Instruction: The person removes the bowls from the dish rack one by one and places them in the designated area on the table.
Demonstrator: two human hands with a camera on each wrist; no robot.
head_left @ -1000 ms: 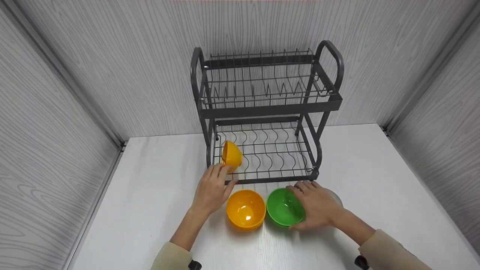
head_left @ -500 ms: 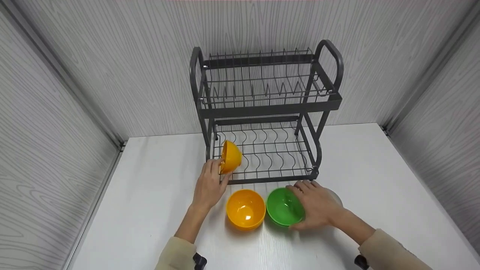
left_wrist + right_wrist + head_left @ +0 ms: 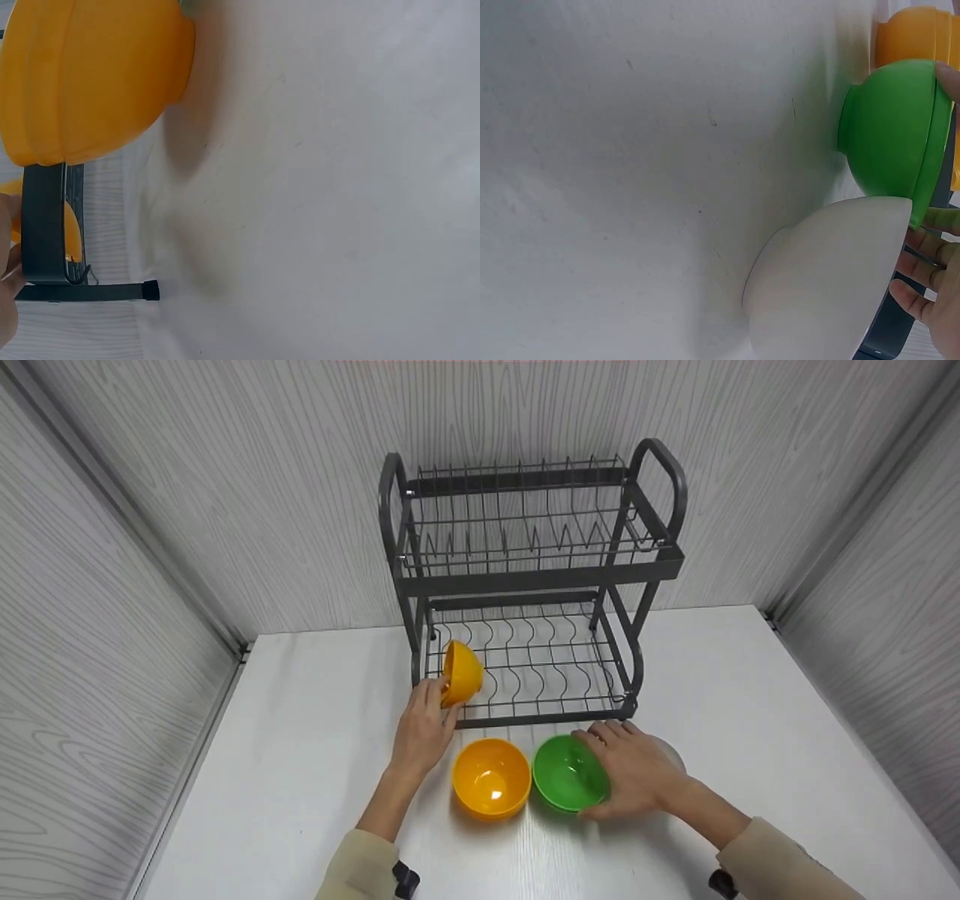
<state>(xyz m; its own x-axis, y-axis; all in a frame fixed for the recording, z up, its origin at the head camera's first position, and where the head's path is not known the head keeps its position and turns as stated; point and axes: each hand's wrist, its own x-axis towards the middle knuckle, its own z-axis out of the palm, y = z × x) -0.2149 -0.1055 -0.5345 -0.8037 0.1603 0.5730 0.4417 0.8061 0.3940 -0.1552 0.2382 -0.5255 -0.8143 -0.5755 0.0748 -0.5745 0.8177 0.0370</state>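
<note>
On the left end of the rack's lower tier, an orange bowl stands on its side, its mouth facing left. My left hand pinches its near rim between thumb and fingers. Just in front of the rack, two stacked orange bowls sit upright, touching a stack of green bowls. My right hand spans the green stack's right side, thumb on the near rim and fingers at the far rim. Beneath that hand, a white bowl stands beside the green ones, mostly hidden in the head view.
A dark two-tier dish rack stands at the back of the white table. Its upper tier has upright wire dividers, the lower one wavy wires. Grey wood-grain panels enclose the table at the left, back and right.
My left hand has shifted slightly up and left, then settled on the near rim of the orange bowl in the rack. The right hand has stayed in place on the green bowls.
</note>
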